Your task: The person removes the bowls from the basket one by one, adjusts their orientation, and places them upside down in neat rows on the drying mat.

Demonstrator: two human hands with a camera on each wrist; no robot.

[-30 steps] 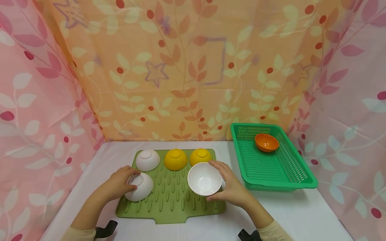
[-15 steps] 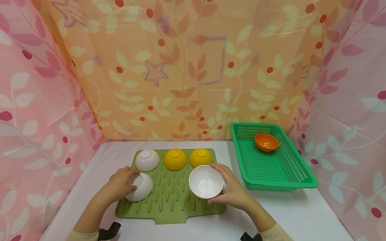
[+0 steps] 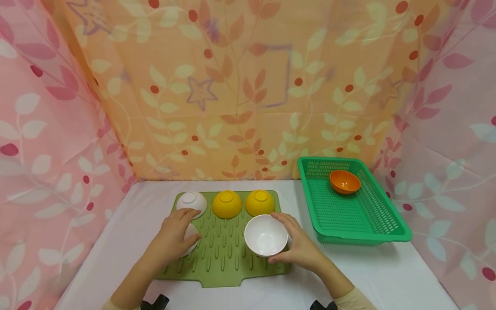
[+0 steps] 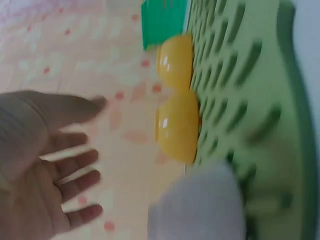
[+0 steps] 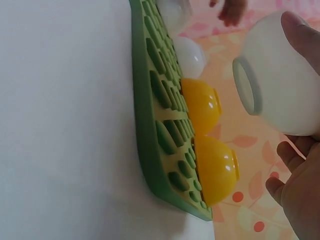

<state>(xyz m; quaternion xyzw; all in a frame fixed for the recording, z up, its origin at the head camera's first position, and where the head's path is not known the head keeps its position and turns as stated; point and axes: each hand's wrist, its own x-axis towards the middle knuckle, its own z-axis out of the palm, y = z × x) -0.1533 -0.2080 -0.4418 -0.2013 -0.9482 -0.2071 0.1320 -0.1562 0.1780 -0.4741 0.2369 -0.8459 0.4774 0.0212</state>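
Observation:
My right hand (image 3: 300, 243) grips a white bowl (image 3: 265, 236) by its side, with the bowl's inside facing me, over the right part of the green drying mat (image 3: 221, 275). In the right wrist view, the base of this held bowl (image 5: 275, 75) shows. My left hand (image 3: 174, 234) hovers with fingers spread and nothing in them, above an upside-down white bowl (image 3: 191, 240) at the mat's left. In the head view it hides most of that bowl. The left wrist view shows a gap between the fingers (image 4: 80, 182) and the bowl (image 4: 200, 210).
Along the mat's back row, another white bowl (image 3: 192, 200) and two yellow bowls (image 3: 227, 204) sit upside down. To the right stands a green basket (image 3: 364, 237) with an orange bowl (image 3: 345, 181) inside. Patterned cloth (image 3: 248, 86) encloses the back and sides of the table.
My left hand has let go of the front white bowl and risen slightly to the right. The white bowl in my right hand has shifted a little right and turned more toward me.

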